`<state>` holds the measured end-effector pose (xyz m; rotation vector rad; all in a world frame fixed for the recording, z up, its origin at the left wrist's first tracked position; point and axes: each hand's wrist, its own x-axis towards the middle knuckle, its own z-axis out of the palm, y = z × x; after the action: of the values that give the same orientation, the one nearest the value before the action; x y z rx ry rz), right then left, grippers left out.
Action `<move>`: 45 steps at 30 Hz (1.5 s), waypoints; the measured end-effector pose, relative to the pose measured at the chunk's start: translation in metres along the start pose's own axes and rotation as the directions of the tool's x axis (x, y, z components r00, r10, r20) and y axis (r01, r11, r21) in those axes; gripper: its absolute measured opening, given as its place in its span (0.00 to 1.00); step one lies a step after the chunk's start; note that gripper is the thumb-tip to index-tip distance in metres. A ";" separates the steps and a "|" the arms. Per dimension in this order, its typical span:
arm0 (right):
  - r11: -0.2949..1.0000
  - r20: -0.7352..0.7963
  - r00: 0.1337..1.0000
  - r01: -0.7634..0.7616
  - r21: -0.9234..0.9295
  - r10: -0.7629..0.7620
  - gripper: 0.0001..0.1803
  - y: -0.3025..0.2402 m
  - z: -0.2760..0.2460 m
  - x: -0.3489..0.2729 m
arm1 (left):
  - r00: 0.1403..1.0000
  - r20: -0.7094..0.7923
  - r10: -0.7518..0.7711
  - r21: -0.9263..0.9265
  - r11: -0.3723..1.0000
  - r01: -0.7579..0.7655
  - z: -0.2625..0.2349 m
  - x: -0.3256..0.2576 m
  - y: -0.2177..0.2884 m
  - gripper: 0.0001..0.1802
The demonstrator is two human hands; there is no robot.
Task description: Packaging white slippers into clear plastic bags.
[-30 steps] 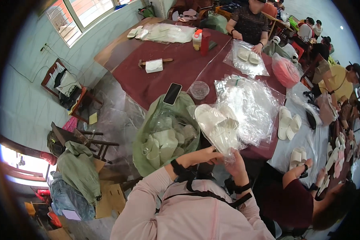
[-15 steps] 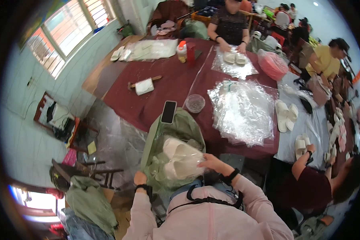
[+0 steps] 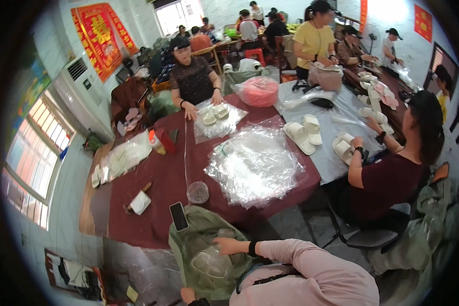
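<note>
Hands at the green sack (image 3: 201, 239), slippers no longer lifted

Half a second ago the right hand held a bagged pair of white slippers above the sack; now that right hand (image 3: 228, 246) lies flat and open on the clear-wrapped slippers (image 3: 209, 262) inside the sack's mouth, which hangs just off the table's near edge; the left hand (image 3: 188, 295) is low at the sack's bottom rim, mostly hidden, so I cannot tell its grip; the view has swung up to show more of the room; a black phone (image 3: 178, 215) lies on the maroon tablecloth (image 3: 158, 178) beside a round clear tub (image 3: 198, 192); a heap of clear plastic bags (image 3: 255, 163) spreads mid-table; a red-and-gold banner (image 3: 99, 35) hangs on the far wall; a pink bundle (image 3: 260, 91) sits farther back.
</note>
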<state>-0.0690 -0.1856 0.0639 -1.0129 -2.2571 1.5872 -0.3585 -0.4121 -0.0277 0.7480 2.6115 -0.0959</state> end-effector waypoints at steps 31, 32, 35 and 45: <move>0.731 -0.462 0.587 -0.640 0.237 0.664 0.21 0.312 -0.110 -0.359 | -0.019 0.143 0.990 -0.444 0.047 -0.895 -0.080 -0.234 0.512 0.22; 0.745 -0.465 0.597 -0.615 0.257 0.653 0.20 0.298 -0.124 -0.350 | -0.002 0.092 0.996 -0.431 0.038 -0.901 -0.064 -0.221 0.516 0.24; 0.814 -0.494 0.652 -0.521 0.258 0.575 0.19 0.274 -0.153 -0.324 | 0.126 0.103 0.987 -0.201 0.145 -0.969 -0.046 -0.207 0.516 0.29; 0.962 -0.705 0.656 -0.156 0.223 0.270 0.13 0.184 -0.229 -0.230 | 0.262 0.130 0.956 0.012 0.263 -0.965 -0.018 -0.144 0.520 0.30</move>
<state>0.2985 -0.1245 0.0421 -1.5677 -1.4829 1.0776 0.0153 -0.0358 0.0730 2.1835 1.5768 0.1247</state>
